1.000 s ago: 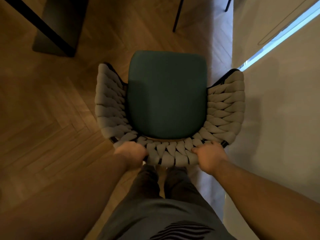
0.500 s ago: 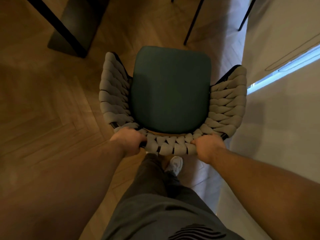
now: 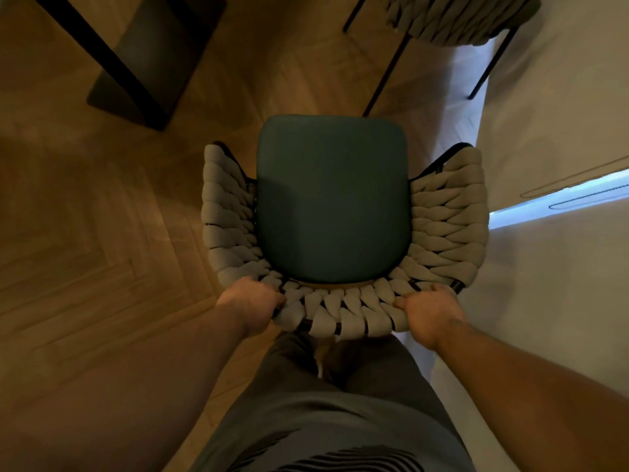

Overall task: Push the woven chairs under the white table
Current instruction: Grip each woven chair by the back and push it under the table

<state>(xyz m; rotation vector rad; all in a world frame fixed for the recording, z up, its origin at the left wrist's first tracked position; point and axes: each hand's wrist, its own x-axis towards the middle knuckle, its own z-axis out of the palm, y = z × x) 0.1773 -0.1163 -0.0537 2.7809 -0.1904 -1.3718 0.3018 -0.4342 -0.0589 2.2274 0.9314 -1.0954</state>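
Herringbone floor (image 3: 88, 267), woven chair (image 3: 332, 199) ahead, left hand (image 3: 250, 301) and right hand (image 3: 430, 311) fingers (image 3: 405, 303) curled round its back rim

Woven chair (image 3: 446, 216) sits just beside the white table (image 3: 551, 284) on the right. Black legs (image 3: 386, 68) of a second woven chair (image 3: 459, 18) obstruct ahead. Left: open wood floor (image 3: 85, 233), then a dark base (image 3: 149, 63).

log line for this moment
left hand: grips woven chair back | right hand: grips same | white table: at right | chair not under it
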